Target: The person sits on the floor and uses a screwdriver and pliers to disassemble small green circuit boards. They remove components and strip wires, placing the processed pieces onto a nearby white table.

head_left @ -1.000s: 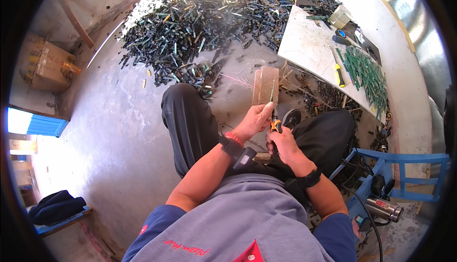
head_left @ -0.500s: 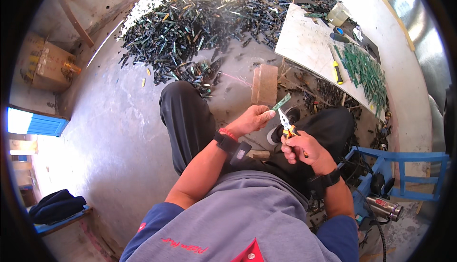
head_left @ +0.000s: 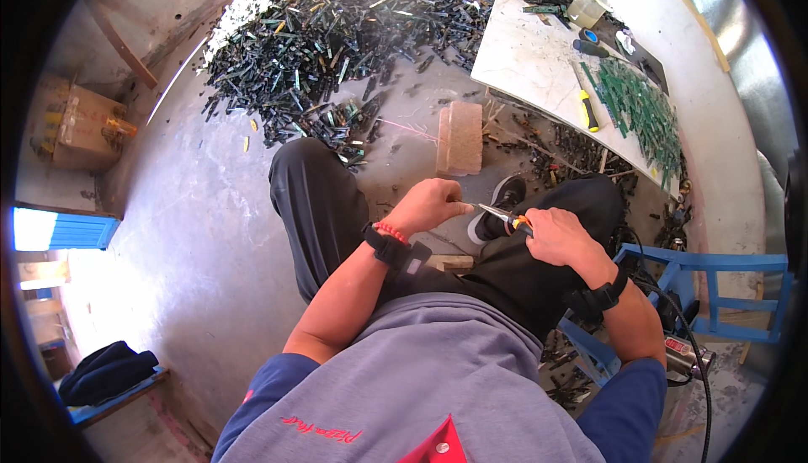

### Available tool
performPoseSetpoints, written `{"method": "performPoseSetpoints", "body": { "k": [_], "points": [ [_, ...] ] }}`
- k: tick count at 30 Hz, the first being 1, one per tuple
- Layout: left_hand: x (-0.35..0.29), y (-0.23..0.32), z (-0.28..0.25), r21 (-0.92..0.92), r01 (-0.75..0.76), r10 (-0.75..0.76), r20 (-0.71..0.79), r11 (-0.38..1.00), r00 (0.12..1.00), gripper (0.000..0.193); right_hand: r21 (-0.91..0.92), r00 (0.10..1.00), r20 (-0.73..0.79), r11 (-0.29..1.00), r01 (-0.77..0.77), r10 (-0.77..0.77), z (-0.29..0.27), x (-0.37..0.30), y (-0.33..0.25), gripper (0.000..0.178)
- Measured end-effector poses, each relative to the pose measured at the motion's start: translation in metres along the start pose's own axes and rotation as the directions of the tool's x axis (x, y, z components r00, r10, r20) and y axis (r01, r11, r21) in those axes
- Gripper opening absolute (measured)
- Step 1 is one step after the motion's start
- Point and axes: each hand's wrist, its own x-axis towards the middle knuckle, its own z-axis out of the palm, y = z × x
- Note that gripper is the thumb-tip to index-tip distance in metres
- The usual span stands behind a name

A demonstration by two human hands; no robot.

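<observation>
Below the brick, my left hand [head_left: 433, 204] is closed, thumb and fingers pinched together. The green circuit-board strip it held a moment ago hardly shows now, hidden by the fingers or edge-on. My right hand [head_left: 562, 237] is wrapped round the yellow-and-black handles of long-nosed pliers [head_left: 498, 213]. Their pale jaws point left, with the tips right by my left thumb. Whether the tips grip the strip cannot be made out. Many similar green strips [head_left: 635, 118] lie on the white board to the right.
A large heap of dark strips [head_left: 311, 67] covers the far floor. A brick [head_left: 460, 139] stands beyond my hands. The white board [head_left: 526, 55] bears a yellow-handled tool [head_left: 587, 111], tape roll [head_left: 588, 36] and clear container [head_left: 587, 8]. A blue frame [head_left: 715, 295] stands at right.
The pliers have swung from pointing up to lying nearly level, tips at my left thumb. My right hand has turned palm down. The green strip no longer shows above my left fingers.
</observation>
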Motion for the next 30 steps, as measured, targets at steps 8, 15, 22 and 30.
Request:
{"method": "performPoseSetpoints", "body": {
  "k": [8, 15, 22, 30],
  "points": [
    [0.003, -0.001, 0.0, -0.307, 0.202, -0.189, 0.073, 0.93, 0.979, 0.043, -0.114, 0.903, -0.425, 0.993, 0.011, -0.059, 0.029, 0.016, -0.006, 0.025],
    [0.002, 0.0, 0.004, -0.773, 0.311, -0.272, 0.186, 0.553, 0.944, 0.039, -0.104, 0.831, -0.556, 0.994, -0.04, -0.025, 0.047, 0.039, -0.013, 0.031],
    [0.003, 0.003, 0.012, -0.793, 0.285, -0.302, 0.134, 0.538, 0.944, 0.041, 0.338, 0.909, -0.357, 0.937, -0.091, 0.217, 0.053, 0.057, -0.059, 0.027],
    [0.004, -0.013, 0.01, -0.83, 0.287, -0.381, 0.099, 0.478, 0.919, 0.037, 0.961, 0.979, 0.135, -0.221, -0.166, -0.15, 0.037, 0.038, -0.064, 0.009]
  ]
}}
